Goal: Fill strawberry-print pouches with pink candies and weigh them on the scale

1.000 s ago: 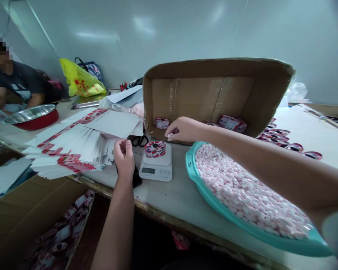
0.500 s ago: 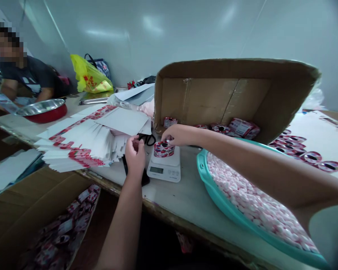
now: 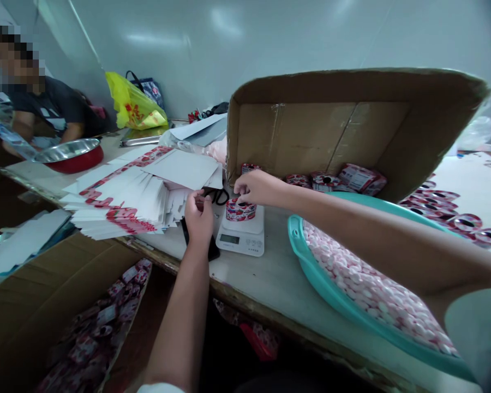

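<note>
A small red-and-white printed carton (image 3: pixel 240 212) with a dark opening in its top stands on a white digital scale (image 3: pixel 251 246). Over that opening is my right hand (image 3: pixel 251 188), fingers curved downward and slightly apart, with nothing visible in them. My left hand (image 3: pixel 199 215) hovers left of the scale, its fingers half curled and apart, holding nothing I can see. Behind it lie black-handled scissors (image 3: pixel 217 195), and a dark phone-like slab (image 3: pixel 213 252) is partly hidden below the wrist. Under my right forearm sits a teal basin (image 3: pixel 311 284) of pink-and-white wrapped sweets (image 3: pixel 364 278).
A tipped cardboard box (image 3: pixel 303 131) holds several printed cartons. Flat white sheets (image 3: pixel 126 202) are stacked at left, near a red-rimmed metal bowl (image 3: pixel 76 161). Below the table edge, another box (image 3: pixel 65 273) contains many cartons. A co-worker (image 3: pixel 53 109) sits far left.
My right hand has risen slightly from the carton, and the white piece at its fingertips no longer shows. My left hand stays beside the scale. The view has shifted a little.
</note>
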Tool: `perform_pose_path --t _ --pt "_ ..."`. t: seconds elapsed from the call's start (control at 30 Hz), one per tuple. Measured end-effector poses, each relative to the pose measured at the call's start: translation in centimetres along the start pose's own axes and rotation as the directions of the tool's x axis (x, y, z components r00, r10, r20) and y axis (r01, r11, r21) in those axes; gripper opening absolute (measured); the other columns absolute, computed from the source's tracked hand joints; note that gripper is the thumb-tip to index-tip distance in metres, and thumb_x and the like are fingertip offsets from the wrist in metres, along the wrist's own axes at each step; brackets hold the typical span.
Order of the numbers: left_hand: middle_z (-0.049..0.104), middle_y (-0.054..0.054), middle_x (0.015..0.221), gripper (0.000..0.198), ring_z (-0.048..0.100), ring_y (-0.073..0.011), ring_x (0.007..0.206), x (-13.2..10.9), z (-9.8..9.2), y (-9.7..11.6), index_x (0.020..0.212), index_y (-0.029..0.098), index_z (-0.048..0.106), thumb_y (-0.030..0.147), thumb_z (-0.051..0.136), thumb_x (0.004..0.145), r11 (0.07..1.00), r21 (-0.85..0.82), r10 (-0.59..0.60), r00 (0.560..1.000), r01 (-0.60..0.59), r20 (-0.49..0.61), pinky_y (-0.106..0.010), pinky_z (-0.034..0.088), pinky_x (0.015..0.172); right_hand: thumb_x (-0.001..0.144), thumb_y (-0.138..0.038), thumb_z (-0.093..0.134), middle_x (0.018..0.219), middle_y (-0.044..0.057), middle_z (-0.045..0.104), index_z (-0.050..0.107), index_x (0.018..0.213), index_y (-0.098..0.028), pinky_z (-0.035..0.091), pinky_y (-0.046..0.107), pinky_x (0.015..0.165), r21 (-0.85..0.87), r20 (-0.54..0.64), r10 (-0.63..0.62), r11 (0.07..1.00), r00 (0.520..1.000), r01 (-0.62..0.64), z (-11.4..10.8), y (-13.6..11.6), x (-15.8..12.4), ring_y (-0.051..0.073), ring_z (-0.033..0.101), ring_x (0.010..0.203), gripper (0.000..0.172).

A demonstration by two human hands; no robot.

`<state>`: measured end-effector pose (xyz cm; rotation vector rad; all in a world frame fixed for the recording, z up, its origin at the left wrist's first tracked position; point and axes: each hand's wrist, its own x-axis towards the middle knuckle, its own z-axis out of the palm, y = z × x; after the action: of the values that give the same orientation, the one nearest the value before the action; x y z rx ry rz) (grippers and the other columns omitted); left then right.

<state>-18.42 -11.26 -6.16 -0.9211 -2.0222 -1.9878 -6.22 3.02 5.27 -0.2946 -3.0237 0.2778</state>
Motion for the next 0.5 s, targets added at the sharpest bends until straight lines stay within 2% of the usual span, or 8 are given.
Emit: perform_pose_path --t 0.13,0.23,0.33,0.43,0.5 --pt "0.059 0.000 0.080 0.023 0.055 -0.0126 0.067 0.0 0.1 -0.1 0.105 0.018 0.059 0.034 0.058 0.088 1.000 0.011 0.000 1.000 0.000 0.000 -0.026 0.045 0.066 0.081 -0.013 0.070 0.093 0.002 0.074 0.074 0.097 -0.016 0.046 0.020 0.074 0.007 -0.010 0.029 1.000 1.000 -0.029 -0.1 -0.6 -0.3 0.013 0.066 0.084 0.017" --pt "0.058 0.001 0.079 0.023 0.054 -0.0130 0.066 0.0 0.1 -0.2 0.105 0.018 0.059 0.034 0.058 0.088 1.000 0.024 0.000 1.000 0.000 0.002 -0.026 0.044 0.064 0.084 -0.014 0.063 0.100 0.002 0.074 0.075 0.100 -0.019 0.047 0.024 0.078 -0.031 -0.032 0.076 0.997 0.997 -0.077 -0.7 0.0 -0.7 0.017 0.066 0.092 0.020" --pt "0.059 0.000 0.080 0.022 0.056 -0.0144 0.069 0.1 0.1 -0.2 0.104 0.018 0.059 0.033 0.058 0.087 0.999 0.040 0.000 1.000 0.001 -0.004 -0.027 0.045 0.067 0.083 -0.014 0.060 0.103 0.005 0.074 0.076 0.104 -0.020 0.048 0.028 0.078 -0.090 0.001 0.182 0.979 0.983 -0.182 -1.5 2.7 -0.8 0.022 0.066 0.094 0.028" --pt "0.060 -0.001 0.081 0.022 0.056 -0.0148 0.069 0.1 0.1 -0.2 0.102 0.018 0.060 0.032 0.059 0.086 0.999 0.050 0.006 1.000 -0.006 -0.016 -0.029 0.046 0.069 0.080 -0.010 0.061 0.096 0.003 0.075 0.076 0.106 -0.020 0.050 0.026 0.074 -0.131 0.140 0.277 0.957 0.951 -0.259 -1.3 6.8 -0.6 0.020 0.068 0.087 0.033" --pt "0.060 -0.001 0.082 0.022 0.055 -0.0148 0.068 0.2 0.1 -0.2 0.103 0.018 0.060 0.032 0.060 0.085 0.999 0.051 0.010 1.000 -0.009 -0.015 -0.029 0.046 0.070 0.079 -0.011 0.064 0.109 0.004 0.073 0.072 0.119 -0.021 0.051 0.024 0.080 -0.153 0.206 0.305 0.949 0.930 -0.277 -0.3 9.3 -0.4 0.020 0.068 0.095 0.041"
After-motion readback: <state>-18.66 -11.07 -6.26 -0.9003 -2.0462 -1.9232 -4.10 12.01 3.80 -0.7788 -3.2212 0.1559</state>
